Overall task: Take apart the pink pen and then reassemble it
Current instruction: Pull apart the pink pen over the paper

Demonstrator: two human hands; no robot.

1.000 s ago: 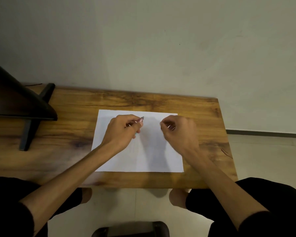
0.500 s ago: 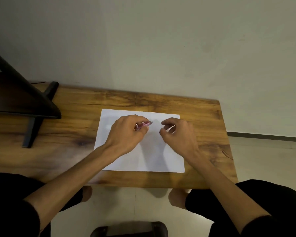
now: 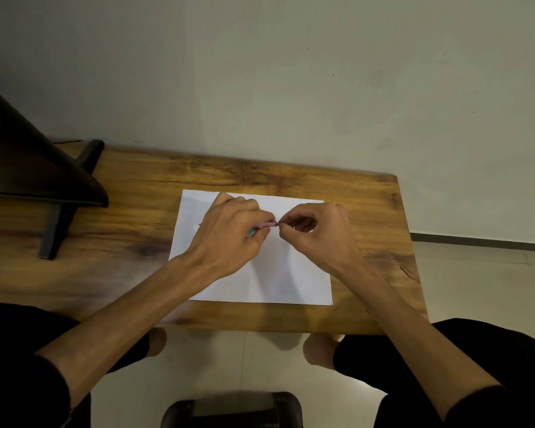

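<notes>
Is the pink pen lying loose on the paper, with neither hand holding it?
No. The left hand grips the pink pen above the paper while the right hand pinches its end.

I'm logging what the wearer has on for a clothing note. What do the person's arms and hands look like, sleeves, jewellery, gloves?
Both the left hand and the right hand are bare: no gloves, and no rings or watch show. The forearms are uncovered up to dark, black-looking sleeves, the left sleeve and the right sleeve, seen only at the bottom corners. No markings show.
</notes>
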